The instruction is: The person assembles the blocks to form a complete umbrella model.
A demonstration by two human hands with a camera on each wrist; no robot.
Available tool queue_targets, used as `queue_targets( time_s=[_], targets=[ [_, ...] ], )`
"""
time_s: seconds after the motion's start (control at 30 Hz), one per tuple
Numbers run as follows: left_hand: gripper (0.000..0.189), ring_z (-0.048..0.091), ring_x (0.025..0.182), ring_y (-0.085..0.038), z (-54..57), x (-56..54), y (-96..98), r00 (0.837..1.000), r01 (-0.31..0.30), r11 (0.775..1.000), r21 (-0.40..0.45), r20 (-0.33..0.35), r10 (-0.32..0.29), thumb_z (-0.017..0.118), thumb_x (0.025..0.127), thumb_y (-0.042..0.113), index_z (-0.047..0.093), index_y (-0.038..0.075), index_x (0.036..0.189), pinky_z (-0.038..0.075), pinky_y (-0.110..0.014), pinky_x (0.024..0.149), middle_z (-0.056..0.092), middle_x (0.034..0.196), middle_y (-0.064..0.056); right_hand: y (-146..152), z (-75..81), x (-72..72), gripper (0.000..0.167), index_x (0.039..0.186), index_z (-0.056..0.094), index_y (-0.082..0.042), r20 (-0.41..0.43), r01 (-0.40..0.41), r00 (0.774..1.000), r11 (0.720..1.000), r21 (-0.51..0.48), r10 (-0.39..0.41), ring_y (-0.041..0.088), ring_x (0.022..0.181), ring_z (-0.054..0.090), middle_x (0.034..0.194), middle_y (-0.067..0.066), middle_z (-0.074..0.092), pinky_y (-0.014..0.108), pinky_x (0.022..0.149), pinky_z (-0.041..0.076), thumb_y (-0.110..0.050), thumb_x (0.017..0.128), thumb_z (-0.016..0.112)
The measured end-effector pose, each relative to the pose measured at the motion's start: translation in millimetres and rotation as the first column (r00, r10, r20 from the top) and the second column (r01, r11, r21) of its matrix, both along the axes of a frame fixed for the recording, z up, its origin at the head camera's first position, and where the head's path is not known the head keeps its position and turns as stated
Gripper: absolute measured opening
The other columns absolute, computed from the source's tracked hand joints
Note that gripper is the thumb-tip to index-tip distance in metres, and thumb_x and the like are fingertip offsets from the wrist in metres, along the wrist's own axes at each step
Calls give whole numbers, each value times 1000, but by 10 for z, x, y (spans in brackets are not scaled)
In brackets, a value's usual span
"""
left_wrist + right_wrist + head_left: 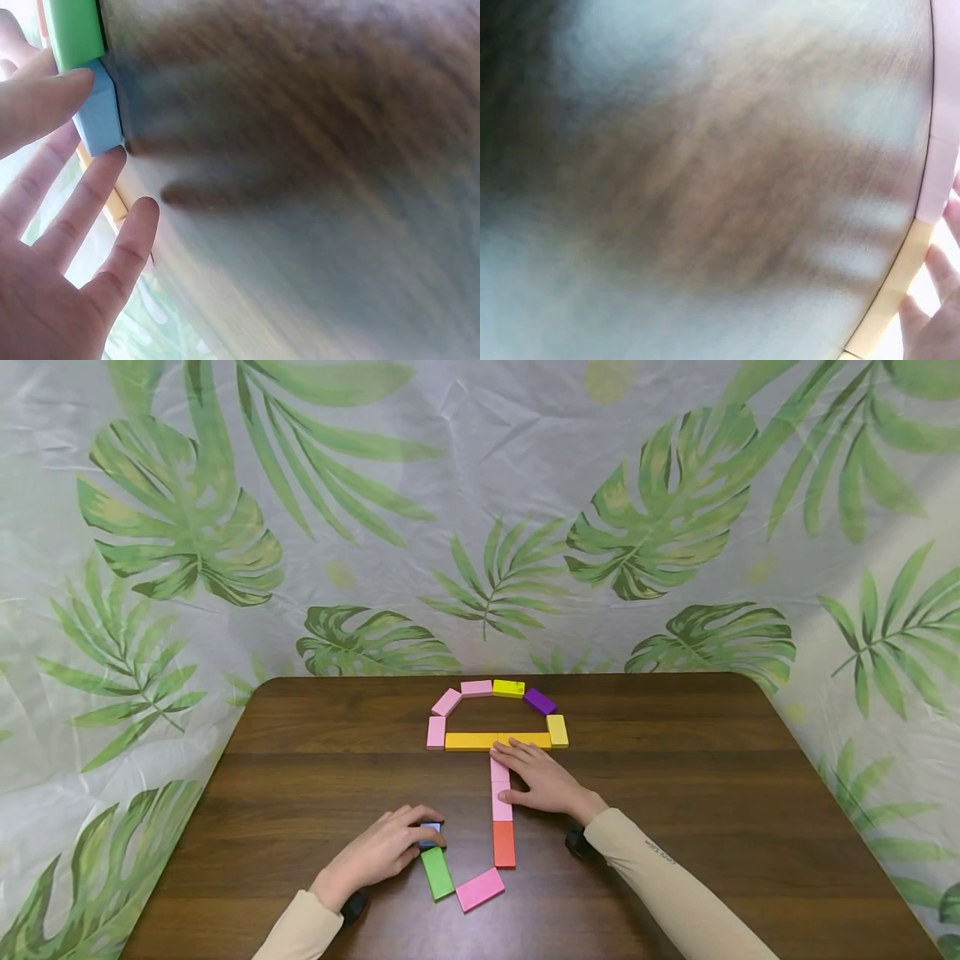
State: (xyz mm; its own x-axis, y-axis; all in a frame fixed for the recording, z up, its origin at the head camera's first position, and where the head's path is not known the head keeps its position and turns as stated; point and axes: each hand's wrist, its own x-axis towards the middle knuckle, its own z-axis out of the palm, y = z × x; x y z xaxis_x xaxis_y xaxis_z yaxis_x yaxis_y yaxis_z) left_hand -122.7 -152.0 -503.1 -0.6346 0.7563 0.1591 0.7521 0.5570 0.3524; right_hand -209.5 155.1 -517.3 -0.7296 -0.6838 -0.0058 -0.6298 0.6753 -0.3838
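My left hand pinches a blue block between thumb and fingertips, at the upper end of a green block. In the left wrist view the blue block meets the green one end to end. My right hand lies with its fingers spread over the top of a column, touching a light pink block and the right-hand orange block. Below the light pink blocks is a red block. A bright pink block sits slanted between the red and green ones.
Above a horizontal row with a left orange block, several blocks form an arch, including a purple block and a bright yellow block. A leaf-patterned cloth hangs behind the dark wooden table.
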Motion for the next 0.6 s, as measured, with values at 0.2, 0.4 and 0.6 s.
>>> queue_targets(
  time_s=[0.2, 0.4, 0.6],
  targets=[
    [39, 53, 106, -20, -3, 6, -4, 1000, -6, 1000, 3, 16, 6, 66, 83, -3, 69, 25, 109, 46, -40, 77, 55, 124, 0, 2, -8, -6, 74, 150, 32, -10, -1, 1, 1000, 1000, 1, -1, 30, 143, 17, 154, 8, 30, 46, 114, 12, -49, 92, 56],
    [42, 53, 109, -22, 70, -13, -52, 999, -14, 999, 28, 44, 13, 63, 84, -8, 68, 22, 113, 45, -45, 80, 55, 126, -3, 1, 7, -20, 74, 150, 32, -11, -7, -4, 1000, 1000, 12, 4, 30, 143, 18, 154, 8, 30, 47, 113, 13, -49, 92, 56],
    [43, 52, 112, -25, 174, -90, -97, 997, -59, 996, 70, 59, 55, 59, 82, -13, 68, 17, 112, 44, -48, 81, 54, 127, -6, -4, 40, -45, 72, 148, 37, -12, 2, 14, 1000, 1000, 21, -14, 31, 141, 23, 152, 7, 34, 49, 112, 17, -51, 91, 56]
  ],
)
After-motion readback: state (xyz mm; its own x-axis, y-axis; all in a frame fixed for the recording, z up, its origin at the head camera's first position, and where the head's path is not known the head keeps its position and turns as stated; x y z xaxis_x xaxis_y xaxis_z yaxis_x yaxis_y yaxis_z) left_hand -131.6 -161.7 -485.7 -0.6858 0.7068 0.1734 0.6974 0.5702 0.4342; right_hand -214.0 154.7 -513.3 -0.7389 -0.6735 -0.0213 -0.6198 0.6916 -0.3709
